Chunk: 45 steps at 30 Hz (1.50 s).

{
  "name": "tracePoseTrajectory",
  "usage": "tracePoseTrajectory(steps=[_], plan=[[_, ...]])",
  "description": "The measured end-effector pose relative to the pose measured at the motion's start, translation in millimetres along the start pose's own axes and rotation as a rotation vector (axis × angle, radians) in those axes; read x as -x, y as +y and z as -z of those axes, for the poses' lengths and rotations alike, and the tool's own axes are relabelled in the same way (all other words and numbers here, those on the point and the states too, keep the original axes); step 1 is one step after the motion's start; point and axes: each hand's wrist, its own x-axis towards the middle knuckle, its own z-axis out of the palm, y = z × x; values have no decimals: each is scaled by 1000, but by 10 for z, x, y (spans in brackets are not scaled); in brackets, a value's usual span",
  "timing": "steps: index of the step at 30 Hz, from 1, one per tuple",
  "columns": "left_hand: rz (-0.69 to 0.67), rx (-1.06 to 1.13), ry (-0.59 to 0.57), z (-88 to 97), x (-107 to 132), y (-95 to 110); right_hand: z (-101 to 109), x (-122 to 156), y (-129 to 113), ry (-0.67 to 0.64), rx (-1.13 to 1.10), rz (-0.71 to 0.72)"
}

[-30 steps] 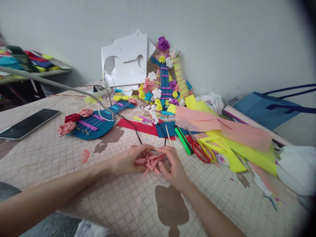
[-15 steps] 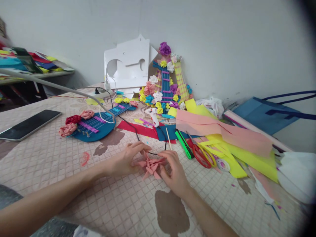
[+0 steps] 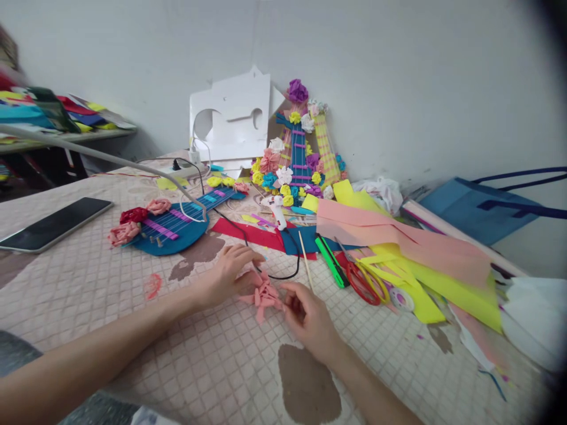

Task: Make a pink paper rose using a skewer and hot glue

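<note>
Both my hands meet over a pink paper flower (image 3: 264,294) made of folded strips, low on the table's centre. My left hand (image 3: 230,273) curls round its left side, fingers closed on it. On the right, my right hand (image 3: 305,316) pinches one of the pink strips between thumb and fingers. A black cable (image 3: 283,274) loops just behind the flower. A thin wooden stick (image 3: 305,260) lies just beyond my right hand.
A blue paper guitar (image 3: 170,227) with roses lies to the left, a phone (image 3: 53,223) further left. A white glue gun (image 3: 277,209), green cutter (image 3: 330,260), red scissors (image 3: 361,277), pink and yellow paper sheets (image 3: 398,242) and a blue bag (image 3: 478,203) crowd the right.
The view has shifted slightly. My right hand moved back towards me and lower, now pinching a strip at the flower's right edge. My left hand stays on the flower.
</note>
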Motion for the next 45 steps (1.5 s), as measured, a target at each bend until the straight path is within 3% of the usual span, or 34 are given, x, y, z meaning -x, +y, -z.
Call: tracePoseTrajectory(steps=[3, 6, 13, 16, 22, 28, 35, 39, 45], plan=[[58, -21, 79, 23, -30, -1, 0, 23, -40, -51, -5, -13], [78, 73, 32, 148, -35, -3, 9, 26, -54, -37, -3, -15], [203, 263, -451, 485, 50, 7, 6, 0, -62, -18, -38, -25], [192, 272, -530, 468, 74, 91, -1, 2, -55, -31, -46, -41], [136, 159, -443, 289, 116, 116, -10, -1, -43, -36, -68, -58], [188, 93, -332, 316, 60, 66, -1, 4, -77, -54, -53, -42], [116, 211, -313, 291, 10, -32, -23, -26, 50, 125, 52, -25], [111, 221, -294, 245, 1, -71, -31, -141, 78, 141, 258, 82], [106, 235, -275, 268, -20, -62, -39, -363, 90, 26, 628, 162]])
